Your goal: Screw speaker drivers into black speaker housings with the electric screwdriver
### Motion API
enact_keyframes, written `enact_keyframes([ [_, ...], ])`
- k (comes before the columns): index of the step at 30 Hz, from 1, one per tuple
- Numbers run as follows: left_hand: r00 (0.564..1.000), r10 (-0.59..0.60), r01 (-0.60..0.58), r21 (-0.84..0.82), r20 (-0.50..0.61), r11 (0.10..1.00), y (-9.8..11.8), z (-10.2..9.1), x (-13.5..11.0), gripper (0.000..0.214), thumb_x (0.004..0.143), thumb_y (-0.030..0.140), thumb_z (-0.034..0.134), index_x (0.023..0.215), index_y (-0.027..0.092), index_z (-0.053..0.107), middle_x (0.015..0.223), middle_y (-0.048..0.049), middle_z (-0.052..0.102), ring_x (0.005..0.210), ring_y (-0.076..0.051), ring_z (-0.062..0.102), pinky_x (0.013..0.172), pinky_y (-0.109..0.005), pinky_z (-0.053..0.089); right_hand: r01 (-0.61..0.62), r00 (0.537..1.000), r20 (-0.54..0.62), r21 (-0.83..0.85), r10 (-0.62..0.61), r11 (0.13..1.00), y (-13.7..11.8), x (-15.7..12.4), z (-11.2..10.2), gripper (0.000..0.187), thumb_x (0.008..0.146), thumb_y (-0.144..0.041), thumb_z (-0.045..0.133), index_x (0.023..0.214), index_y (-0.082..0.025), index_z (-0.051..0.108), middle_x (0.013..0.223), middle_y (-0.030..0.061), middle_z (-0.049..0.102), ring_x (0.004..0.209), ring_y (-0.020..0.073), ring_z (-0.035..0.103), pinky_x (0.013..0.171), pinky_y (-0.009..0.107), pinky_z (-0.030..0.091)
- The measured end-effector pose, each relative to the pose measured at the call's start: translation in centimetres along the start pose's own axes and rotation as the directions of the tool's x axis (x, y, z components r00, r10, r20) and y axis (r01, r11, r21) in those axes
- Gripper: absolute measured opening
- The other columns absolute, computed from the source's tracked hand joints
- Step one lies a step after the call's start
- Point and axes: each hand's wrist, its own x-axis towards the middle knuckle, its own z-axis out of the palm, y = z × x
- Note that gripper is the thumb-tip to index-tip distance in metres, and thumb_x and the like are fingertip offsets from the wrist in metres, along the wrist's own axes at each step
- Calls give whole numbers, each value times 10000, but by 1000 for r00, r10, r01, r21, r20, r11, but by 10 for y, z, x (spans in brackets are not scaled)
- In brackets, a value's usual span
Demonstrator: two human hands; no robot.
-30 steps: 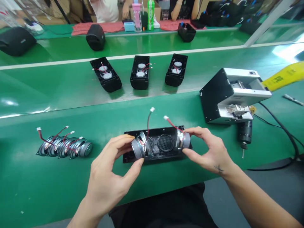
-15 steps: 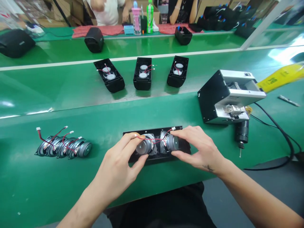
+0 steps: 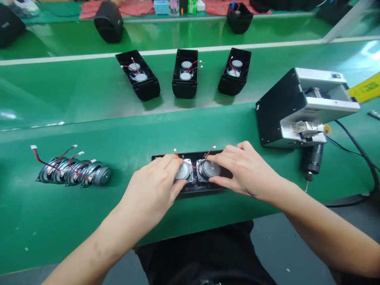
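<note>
A black speaker housing (image 3: 204, 187) lies lengthwise before me on the green bench. Two round speaker drivers with red and black wires sit in it, magnets facing up. My left hand (image 3: 157, 180) grips the left driver (image 3: 183, 171) between thumb and fingers, its fingers covering part of that magnet. Around the right driver (image 3: 210, 169) my right hand (image 3: 242, 168) is closed from the right side. White plugs stick up from both wire pairs behind the drivers.
Several wired drivers (image 3: 74, 172) lie in a row at left. Three black housings (image 3: 184, 75) with drivers stand farther back. At right are a screw feeder machine (image 3: 297, 111), an electric screwdriver (image 3: 312, 160) and a black cable (image 3: 360, 146).
Both drivers have gone from tilted to lying flatter in the housing, my hands still on them. The left one's plug now points up. The camera view has tipped downward.
</note>
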Motion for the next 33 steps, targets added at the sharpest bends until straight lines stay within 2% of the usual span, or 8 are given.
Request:
enact_keyframes([
  [5,999,3,-4,7,52,1000,-5,3,0,352,908,223,894,1175,155,675,1202,-105,801,1004,-325,814,780,-431,659,25,999,28,-18,-24,1000,4,3,1,381,1057,-447,725,1241,-114,740,1132,109,825,898,257,660,828,439,296],
  [12,999,-11,8,54,42,998,-1,5,3,361,853,183,931,1107,180,675,1182,-76,813,908,-297,820,665,-382,617,30,999,22,65,-32,997,9,-3,4,413,1108,-467,636,1343,-131,689,1263,109,802,977,265,672,849,450,304],
  [18,998,-40,35,120,42,992,5,3,5,407,789,150,966,1041,195,649,1050,-43,800,762,-265,783,597,-370,578,17,998,54,98,-22,995,9,-4,1,341,1094,-381,672,1344,-150,678,1289,110,794,987,263,667,866,462,309],
  [25,996,-60,59,11,64,998,-2,7,3,433,821,167,952,1130,213,651,1166,-45,804,926,-292,813,638,-369,574,9,1000,28,139,-13,990,9,-5,3,335,1113,-400,640,1325,-147,690,1251,104,802,979,252,656,867,446,313],
  [33,998,-69,69,-23,10,997,3,10,-3,400,826,118,914,1084,217,625,1164,-40,789,943,-289,805,670,-382,598,7,1000,14,122,-9,993,6,-8,3,328,1116,-397,634,1319,-146,689,1254,94,800,990,249,659,860,441,309],
])
